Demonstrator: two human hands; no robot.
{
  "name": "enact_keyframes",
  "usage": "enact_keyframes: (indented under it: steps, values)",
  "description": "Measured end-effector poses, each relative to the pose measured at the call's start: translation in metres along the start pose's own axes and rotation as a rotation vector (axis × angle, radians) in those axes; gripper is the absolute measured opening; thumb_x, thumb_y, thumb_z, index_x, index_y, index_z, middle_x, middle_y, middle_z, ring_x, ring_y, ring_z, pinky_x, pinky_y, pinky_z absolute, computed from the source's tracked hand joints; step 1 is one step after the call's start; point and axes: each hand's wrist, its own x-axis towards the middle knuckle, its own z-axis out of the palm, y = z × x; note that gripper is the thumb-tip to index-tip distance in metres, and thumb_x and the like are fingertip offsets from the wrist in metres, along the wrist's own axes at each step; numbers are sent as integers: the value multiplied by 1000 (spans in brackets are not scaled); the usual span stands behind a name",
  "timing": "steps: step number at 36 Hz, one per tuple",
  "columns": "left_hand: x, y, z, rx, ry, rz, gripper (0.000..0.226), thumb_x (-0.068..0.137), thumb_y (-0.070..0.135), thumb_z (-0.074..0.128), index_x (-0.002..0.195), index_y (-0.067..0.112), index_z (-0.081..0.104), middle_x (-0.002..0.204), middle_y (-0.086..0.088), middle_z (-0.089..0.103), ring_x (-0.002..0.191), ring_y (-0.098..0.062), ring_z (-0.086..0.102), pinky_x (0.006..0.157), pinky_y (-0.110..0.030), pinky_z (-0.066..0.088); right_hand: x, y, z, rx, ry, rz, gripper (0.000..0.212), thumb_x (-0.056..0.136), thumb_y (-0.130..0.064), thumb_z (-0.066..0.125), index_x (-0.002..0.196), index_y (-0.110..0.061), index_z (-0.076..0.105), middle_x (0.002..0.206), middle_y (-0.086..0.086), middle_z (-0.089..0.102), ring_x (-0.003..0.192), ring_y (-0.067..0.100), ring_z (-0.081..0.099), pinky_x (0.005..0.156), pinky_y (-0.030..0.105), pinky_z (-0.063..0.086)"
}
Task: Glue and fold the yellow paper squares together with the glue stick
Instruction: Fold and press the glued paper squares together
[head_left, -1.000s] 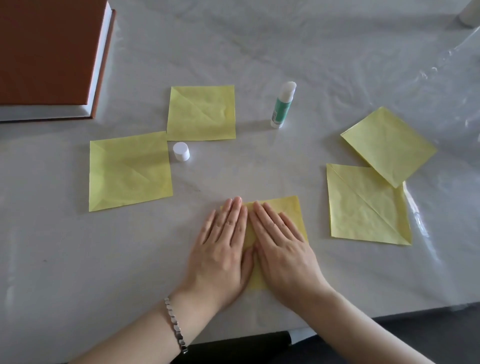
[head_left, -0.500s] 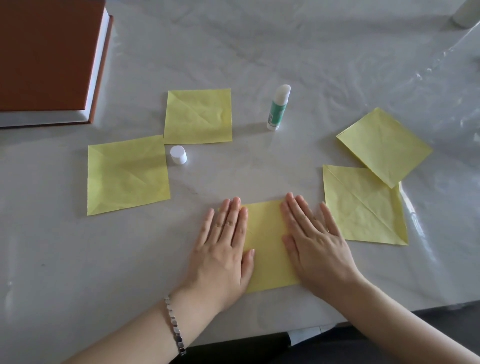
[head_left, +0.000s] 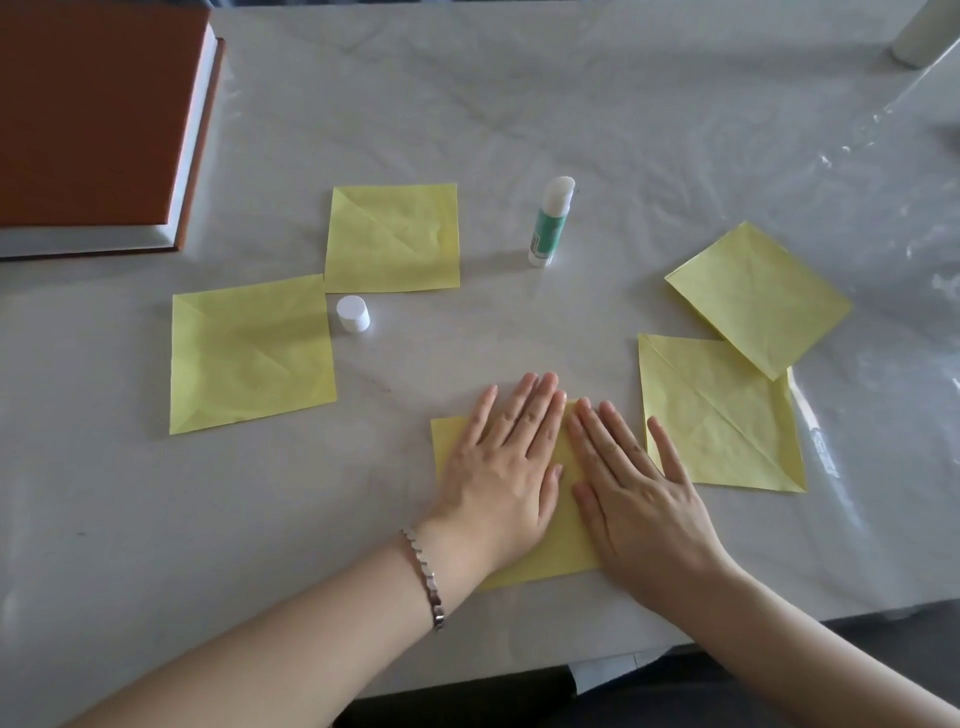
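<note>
A yellow paper square (head_left: 563, 545) lies near the table's front edge, mostly covered by my hands. My left hand (head_left: 504, 467) presses flat on its left half with straight fingers. My right hand (head_left: 634, 488) presses flat on its right half, fingers spread. The uncapped glue stick (head_left: 549, 222) stands upright behind them, green label, white tip. Its white cap (head_left: 353, 314) stands apart to the left. Two more yellow squares lie at left (head_left: 249, 353) (head_left: 392, 238), and two overlapping ones at right (head_left: 717, 415) (head_left: 758, 296).
A thick brown-covered book (head_left: 98, 119) lies at the back left. The table (head_left: 519, 93) is covered with wrinkled clear plastic sheeting. A white cylindrical object (head_left: 917, 36) stands at the back right corner. The table's front edge (head_left: 727, 631) runs just below my wrists.
My hands first spread apart across the paper, then came back together. My left hand has shifted right onto the paper, and my right hand has slid left toward its middle.
</note>
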Motion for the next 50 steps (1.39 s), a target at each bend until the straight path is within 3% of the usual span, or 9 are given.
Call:
enact_keyframes:
  steps: [14,18,22,26,29,34,38,44,50]
  values:
    - [-48,-16,-6,45,-70,263,59,91,37,33,142,6,31,150,-9,32,139,-23,27,108,-45,23,-1,1,-1,-15,-23,-7,57,98,-35,6,138,-8,36,146,7,36,136,14,22,110,40,14]
    - [-55,-35,-9,49,-90,157,60,99,41,17,146,5,24,149,-9,32,139,-21,25,108,-43,21,-1,1,-1,-12,-15,-10,57,99,-35,6,138,-6,36,146,7,35,137,14,22,109,42,17]
    - [-55,-52,-14,39,-101,-5,61,99,41,5,145,5,24,150,-10,30,139,-19,24,109,-42,19,-1,-1,0,-27,-4,-7,55,98,-34,7,139,-6,32,148,5,29,143,11,4,112,41,13]
    - [-56,-51,-12,58,-58,-6,58,98,40,16,143,5,25,150,-10,30,140,-20,23,109,-42,20,5,-5,0,-38,-8,-61,57,99,-34,7,138,-4,34,148,7,28,143,12,2,113,41,11]
    - [-56,-50,-12,56,-28,0,61,91,39,31,141,4,28,148,-11,33,138,-20,26,108,-43,22,17,-17,0,-30,-7,-131,60,98,-34,5,136,-3,39,145,7,33,140,16,18,111,40,14]
    - [-54,-47,-13,30,2,-37,60,99,39,17,138,0,39,145,-12,37,135,-21,30,108,-42,22,45,-41,6,27,38,-227,51,94,-30,26,131,-2,47,139,13,45,131,25,40,108,37,21]
    - [-54,-46,-13,32,54,-37,57,91,37,34,133,-1,43,142,-13,42,133,-21,33,107,-42,23,55,-52,5,43,25,-203,60,98,-31,6,131,-1,47,139,13,46,130,23,41,107,39,23]
    - [-54,-45,-15,26,27,-38,58,87,33,36,133,-2,44,142,-14,41,133,-21,33,105,-43,26,40,-53,8,24,40,-231,52,92,-29,28,131,0,47,140,15,45,131,26,39,106,38,23]
    - [-55,-45,-18,28,-29,-44,62,87,33,35,138,-2,39,146,-15,37,136,-22,31,105,-44,27,16,-53,6,19,-31,-225,57,98,-33,7,136,0,35,144,14,37,135,23,31,109,37,21]
